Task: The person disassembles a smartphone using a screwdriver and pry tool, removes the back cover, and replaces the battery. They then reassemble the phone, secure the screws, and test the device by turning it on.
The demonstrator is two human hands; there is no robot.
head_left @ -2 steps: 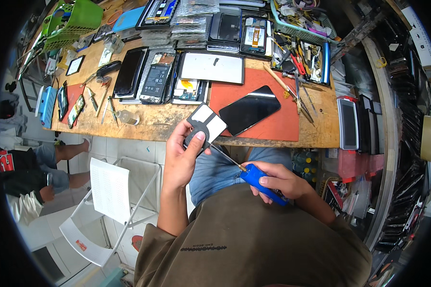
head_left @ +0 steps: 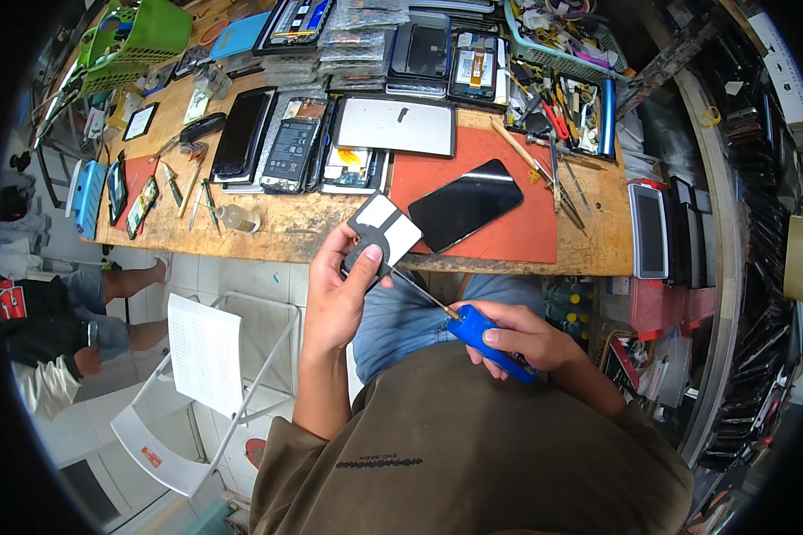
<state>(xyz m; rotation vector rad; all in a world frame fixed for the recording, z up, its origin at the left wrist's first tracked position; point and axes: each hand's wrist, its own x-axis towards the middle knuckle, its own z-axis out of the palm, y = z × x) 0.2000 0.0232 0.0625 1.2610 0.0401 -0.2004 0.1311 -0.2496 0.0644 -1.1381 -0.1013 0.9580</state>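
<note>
My left hand (head_left: pixel 352 281) pinches a flat panel (head_left: pixel 394 234), white with dark grey bands, with the thumb on its grey part. My right hand (head_left: pixel 526 339) is wrapped round a chunky blue handheld tool (head_left: pixel 477 328) with a brass-coloured collar. From it a thin metal shaft (head_left: pixel 424 295) runs up to the panel's lower edge by my left thumb; whether its tip touches is hidden. Just beyond the panel, a black smartphone (head_left: pixel 467 205) lies glossy face up on a red-orange mat (head_left: pixel 531 234).
Phone and tablet parts, including an opened device (head_left: pixel 292 147) and a white panel (head_left: pixel 394 127), cover the wooden bench (head_left: pixel 281 234). Tweezers and a wooden-handled tool (head_left: pixel 515 145) lie right. A green basket (head_left: pixel 134 40) stands far left. A white folding chair (head_left: pixel 205 352) and another person (head_left: pixel 53 330) are left.
</note>
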